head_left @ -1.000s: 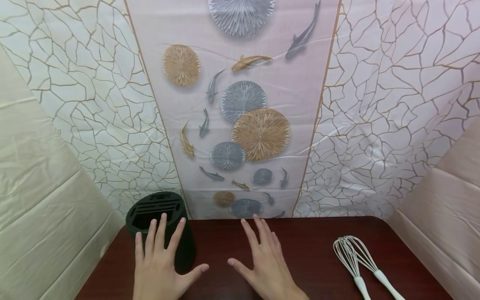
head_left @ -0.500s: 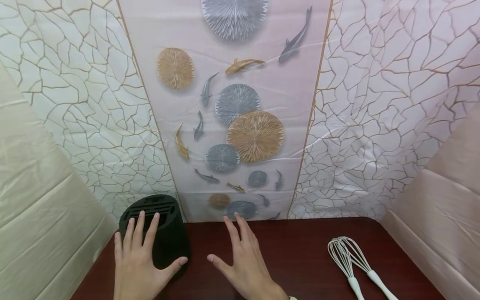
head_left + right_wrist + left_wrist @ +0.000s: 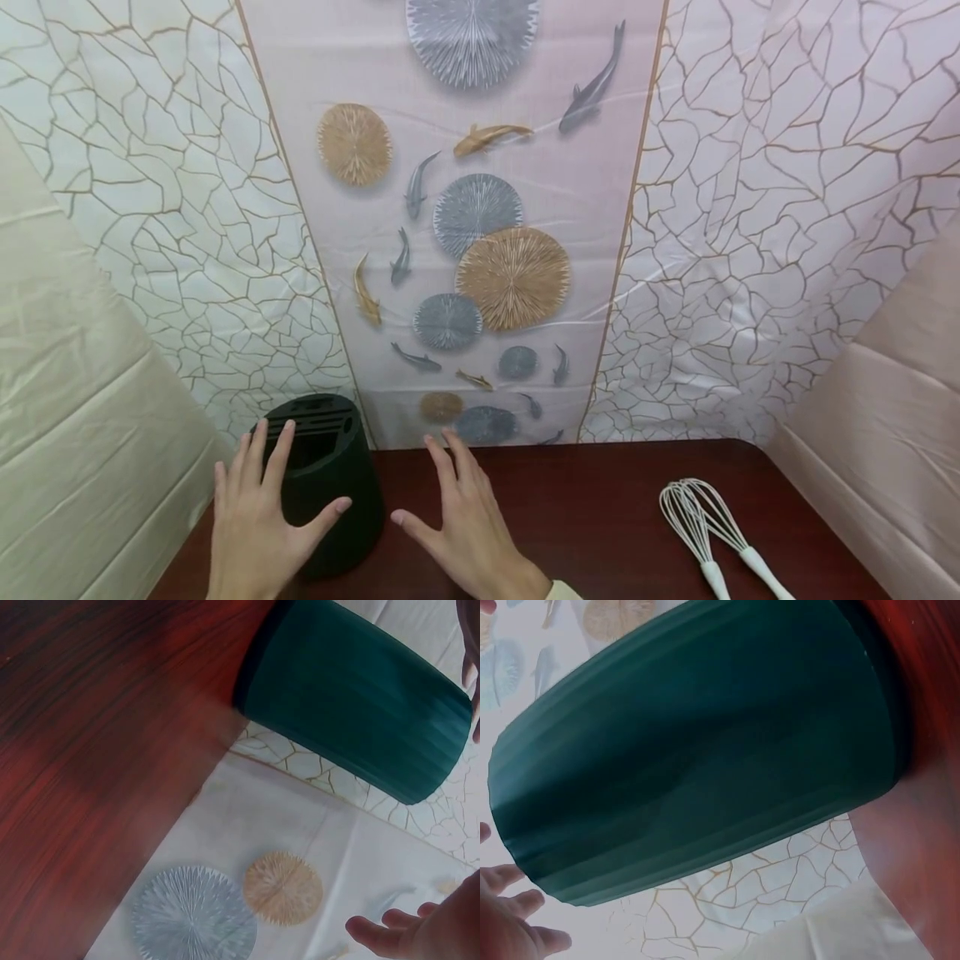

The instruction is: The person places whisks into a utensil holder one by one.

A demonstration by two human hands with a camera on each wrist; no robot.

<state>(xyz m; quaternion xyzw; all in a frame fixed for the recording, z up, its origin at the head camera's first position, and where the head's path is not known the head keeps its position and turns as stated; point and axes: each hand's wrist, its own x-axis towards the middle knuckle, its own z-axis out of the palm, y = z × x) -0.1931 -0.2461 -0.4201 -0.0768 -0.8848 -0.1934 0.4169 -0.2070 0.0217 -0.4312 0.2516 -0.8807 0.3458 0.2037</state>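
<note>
A dark green cylindrical knife block (image 3: 337, 508) stands upright near the back-left corner of the dark red wood-grain surface (image 3: 585, 508), its top cut with several narrow slots and one larger hollow towards the front. The left hand (image 3: 255, 521) is spread wide at the block's left front, fingers apart and pointing to the back edge, the thumb reaching out across the front of the wall; whether any fingertip touches it, I cannot tell. The right hand (image 3: 472, 525) is just beside the block on its right, also held wide, its thumb well away from the fingers and directed at the block; it grips nothing. A pale sleeve (image 3: 562, 591) shows at the right wrist. Well apart from the hands, towards the right edge of the surface, lie two wire whisks (image 3: 746, 550), their heads overlapping and their white handles pointing to the front-right corner. Beyond the back edge hangs a cloth (image 3: 750, 167) with a crackle pattern and printed fish.
</note>
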